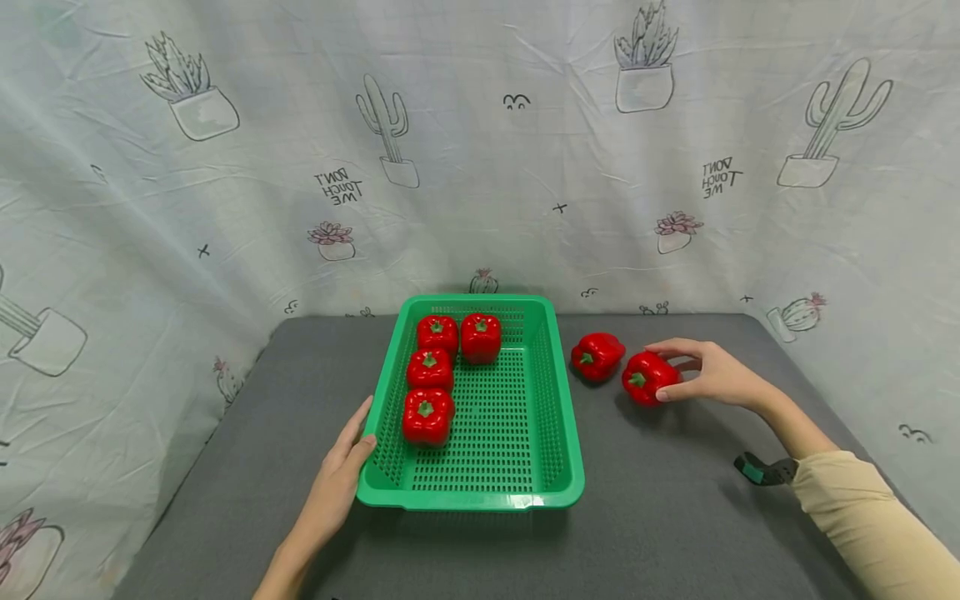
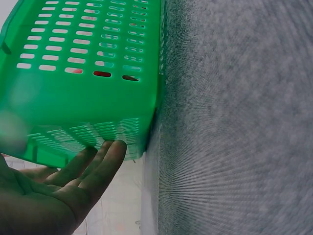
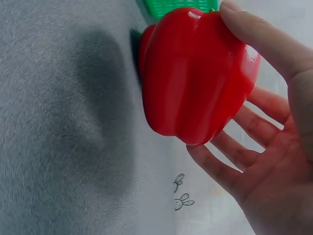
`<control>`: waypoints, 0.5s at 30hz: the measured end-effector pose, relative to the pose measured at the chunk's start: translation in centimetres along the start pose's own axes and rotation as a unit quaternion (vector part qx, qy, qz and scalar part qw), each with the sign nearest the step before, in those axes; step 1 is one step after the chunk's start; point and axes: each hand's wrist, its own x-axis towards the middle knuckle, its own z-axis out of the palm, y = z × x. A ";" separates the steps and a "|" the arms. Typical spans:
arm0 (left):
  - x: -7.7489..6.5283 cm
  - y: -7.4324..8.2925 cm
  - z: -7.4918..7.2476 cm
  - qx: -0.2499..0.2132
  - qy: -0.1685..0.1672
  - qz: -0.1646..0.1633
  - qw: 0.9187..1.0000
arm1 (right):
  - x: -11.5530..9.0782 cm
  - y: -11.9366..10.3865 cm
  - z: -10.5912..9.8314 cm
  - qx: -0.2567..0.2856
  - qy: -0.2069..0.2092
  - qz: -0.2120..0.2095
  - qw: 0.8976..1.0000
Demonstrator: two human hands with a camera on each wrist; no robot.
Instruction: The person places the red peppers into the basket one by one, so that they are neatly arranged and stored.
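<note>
My right hand (image 1: 708,372) holds a red bell pepper (image 1: 647,379) between thumb and fingers, its green stem facing left. In the right wrist view, this bell pepper (image 3: 195,78) hangs just off the grey table, its shadow beside it. Another red bell pepper (image 1: 597,357) lies on its side just left of it. My left hand (image 1: 341,467) rests against the left side of a green basket (image 1: 573,433), thumb at the rim. In the left wrist view, its fingers (image 2: 105,166) lie fairly straight along the outer wall. Several red bell peppers (image 1: 429,417) stand stem-up in the basket's left and back parts.
A grey cloth-like surface covers the table (image 1: 660,517). Behind and beside it hangs a pale curtain (image 1: 480,150) printed with cactus drawings. A dark strap with a green patch (image 1: 763,469) sits by the right sleeve (image 1: 862,508).
</note>
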 end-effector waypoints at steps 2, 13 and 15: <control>0.0 -0.1 0.0 -0.002 0.000 0.000 1.000 | -0.2 0.0 0.0 0.000 0.005 0.003 1.000; 0.0 -0.3 0.0 0.001 0.001 0.007 1.000 | -1.1 -0.7 1.3 0.060 0.045 0.043 0.996; 0.0 -0.3 0.1 0.004 0.002 0.009 1.000 | -0.9 -1.0 1.7 0.075 0.047 0.043 0.995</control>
